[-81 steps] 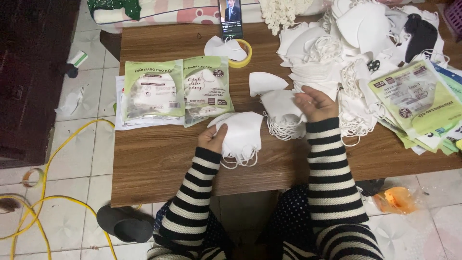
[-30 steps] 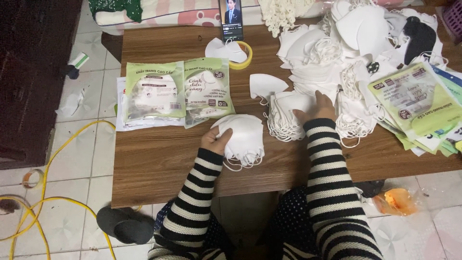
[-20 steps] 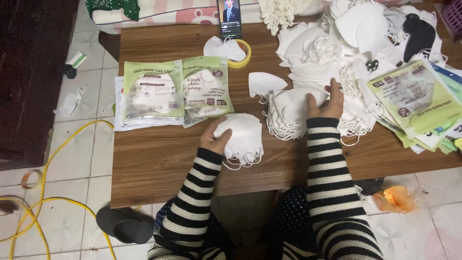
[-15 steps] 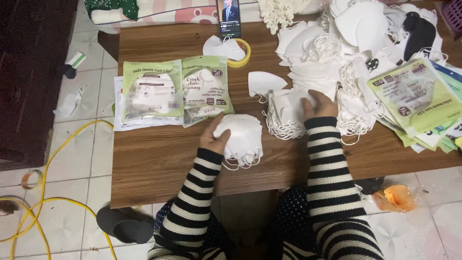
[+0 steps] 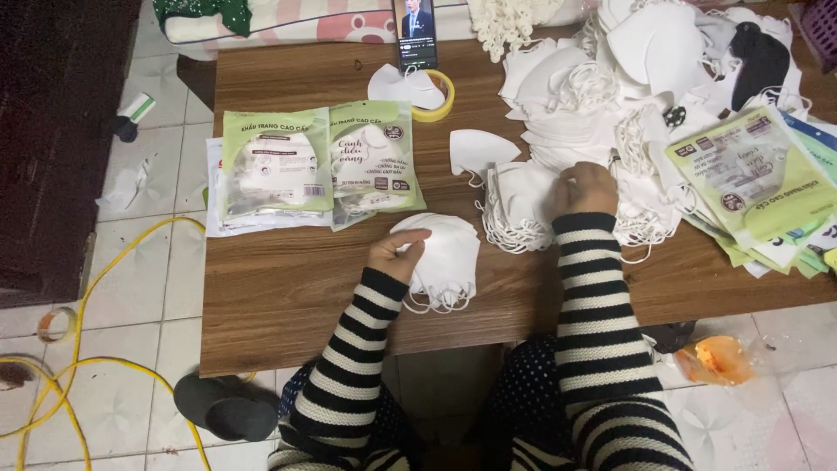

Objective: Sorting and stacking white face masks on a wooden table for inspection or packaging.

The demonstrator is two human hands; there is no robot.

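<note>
We see a small stack of white face masks (image 5: pixel 446 258) lying near the front edge of the wooden table (image 5: pixel 279 288), roughly midway along it, ear loops trailing toward the edge. The left hand (image 5: pixel 397 255) rests on the stack's left side, thumb and fingers laid over the top mask; we cannot tell whether it pinches the stack or only presses it down. Just to the right, a second bundle of white masks (image 5: pixel 514 205) stands on edge, loops hanging off its left side. The right hand (image 5: pixel 586 187) sits on that bundle's right end, fingers curled closed into the masks; which mask it grips we cannot make out.

Behind the right hand, a big loose heap of white masks (image 5: pixel 628 61) fills the back right corner, with a dark mask (image 5: pixel 761 59) on top. Green printed packets (image 5: pixel 754 179) fan out along the right edge. Toward the left edge lie two filled green mask packets (image 5: pixel 318 161). At the back edge a phone (image 5: pixel 416 33) stands upright beside a roll of yellow tape (image 5: pixel 440 92). A single folded mask (image 5: pixel 479 150) lies between tape and bundle.
</note>
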